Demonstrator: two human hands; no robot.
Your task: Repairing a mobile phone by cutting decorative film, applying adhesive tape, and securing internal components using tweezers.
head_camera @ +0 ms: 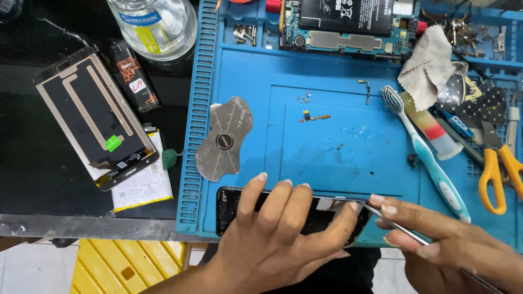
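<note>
Both my hands are down low, close to me. My left hand (283,228) presses flat on a black phone frame (234,209), with the fingers curled over its far edge to keep it from moving. My right hand (441,245) pinches thin metal tweezers (392,222), and the tip touches the frame's far edge next to my left fingers. I think I am picking at something small on that edge. The next bit needs a slow, gentle hand so the tip does not slip.

The frame lies on a blue work mat (338,76). Just past my left hand is a flat metal opening tool (223,139). Past my right hand are a blue and white toothbrush (422,147) and orange scissors (498,174). Far off to my left lies a phone screen (92,117), face down.
</note>
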